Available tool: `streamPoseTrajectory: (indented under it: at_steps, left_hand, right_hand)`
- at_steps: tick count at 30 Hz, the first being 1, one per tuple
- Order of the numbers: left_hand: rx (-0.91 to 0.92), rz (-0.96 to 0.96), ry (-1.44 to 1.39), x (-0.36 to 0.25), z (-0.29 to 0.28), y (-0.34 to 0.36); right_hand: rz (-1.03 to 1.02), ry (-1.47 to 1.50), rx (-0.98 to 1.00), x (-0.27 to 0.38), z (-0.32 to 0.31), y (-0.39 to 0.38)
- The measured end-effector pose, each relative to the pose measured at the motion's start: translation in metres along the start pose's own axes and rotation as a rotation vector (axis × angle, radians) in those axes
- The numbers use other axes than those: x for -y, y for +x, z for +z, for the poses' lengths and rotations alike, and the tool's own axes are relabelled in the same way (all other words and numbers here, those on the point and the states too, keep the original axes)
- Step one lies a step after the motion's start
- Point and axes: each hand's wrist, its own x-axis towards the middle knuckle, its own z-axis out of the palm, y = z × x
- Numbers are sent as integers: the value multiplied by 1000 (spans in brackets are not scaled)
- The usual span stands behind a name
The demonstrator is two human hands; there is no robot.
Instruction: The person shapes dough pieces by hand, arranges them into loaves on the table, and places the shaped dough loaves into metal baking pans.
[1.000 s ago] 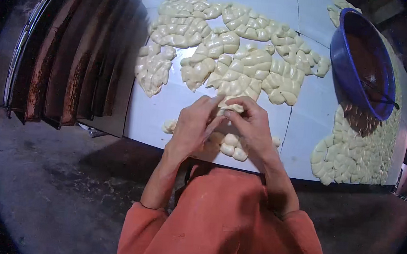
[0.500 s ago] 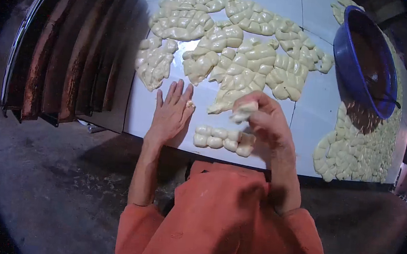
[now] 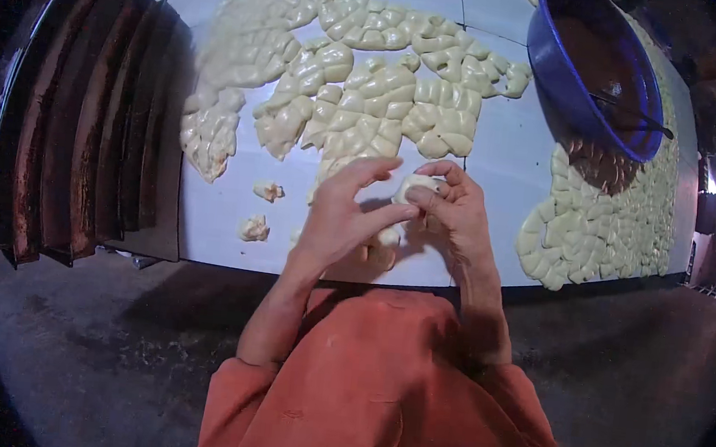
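Observation:
A small pale dough piece [image 3: 411,185] is pinched between the thumb and fingers of my right hand [image 3: 459,215], above the near part of the white table. Just to its left, my left hand [image 3: 335,217] is open and hollowed, its thumb reaching toward the dough piece; whether the thumb touches it I cannot tell. Beneath my hands a short double row of dough balls [image 3: 381,255] lies on the table, mostly hidden. Two small rough dough lumps [image 3: 254,229] rest left of my left hand. Beyond my fingers spreads a sheet of joined, glossy dough pieces [image 3: 365,96].
Dark, rusty metal trays [image 3: 93,132] stand on edge at the table's left. A blue basin [image 3: 551,62] with brown contents and a dark handle stands at the right. More dough pieces [image 3: 587,231] cover the table's right side. The table's front edge [image 3: 226,266] runs before me.
My left hand has lifted off the table and come over to my right hand, uncovering a dough lump. My right hand still holds the dough piece. The view has shifted right.

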Motion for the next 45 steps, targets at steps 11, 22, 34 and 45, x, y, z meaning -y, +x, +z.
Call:
streamPoseTrajectory:
  at_steps: [11,22,34,45]
  left_hand:
    - [152,-242,-523,5,92,33]
    - [-41,331,-340,15,216,69]
    - [183,-121,-103,-25,175,88]
    - [250,-185,14,-28,160,75]
  right_hand:
    - [-277,-206,-268,6,-64,-18]
    - [-222,432,3,80,-96,-39]
    - [-310,-1130,-315,236,-269,84]
    - [-130,-1581,5,223,-295,118]
